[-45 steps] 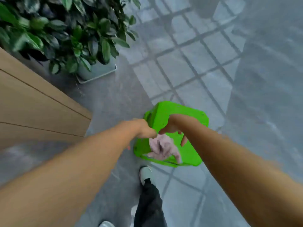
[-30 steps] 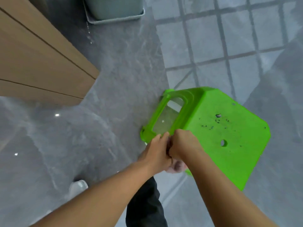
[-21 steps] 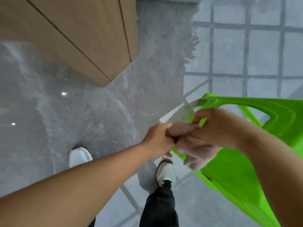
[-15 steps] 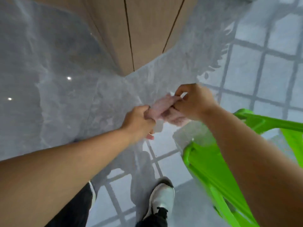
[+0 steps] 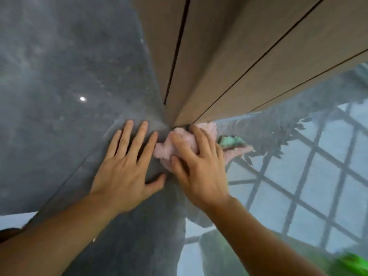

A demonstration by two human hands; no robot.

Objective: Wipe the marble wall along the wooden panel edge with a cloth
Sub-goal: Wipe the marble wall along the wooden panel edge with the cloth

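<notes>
Pressing against the dark grey marble wall (image 5: 59, 80), a pink fluffy cloth (image 5: 179, 144) sits bunched right at the lower corner of the wooden panel (image 5: 229, 62), touching the panel's bottom edge. I see my right hand (image 5: 199, 166) spread over the cloth, fingers (image 5: 201, 140) splayed and bent onto it, holding it flat to the stone; its fingertips reach up to the panel edge. Part of the cloth shows to the left of that hand and a little more peeks out above it, just under the wood.

My left hand (image 5: 127, 168) lies just beside the cloth, open, palm flat on the marble, fingers pointing up toward the panel corner and holding nothing. Its index finger is very close to the cloth's left edge; I cannot tell whether they touch.

The wooden panel is light brown with thin dark grooves running along it, and it fills the upper middle and upper right of the view. The polished marble mirrors the surroundings: a small bright light spot (image 5: 82, 99) at left, and at right a pale grid of tiles (image 5: 318, 186) with leafy outlines above it. A blurred patch of bright green (image 5: 352, 261) shows in the bottom right corner. Both bare forearms reach in from the bottom of the view.
</notes>
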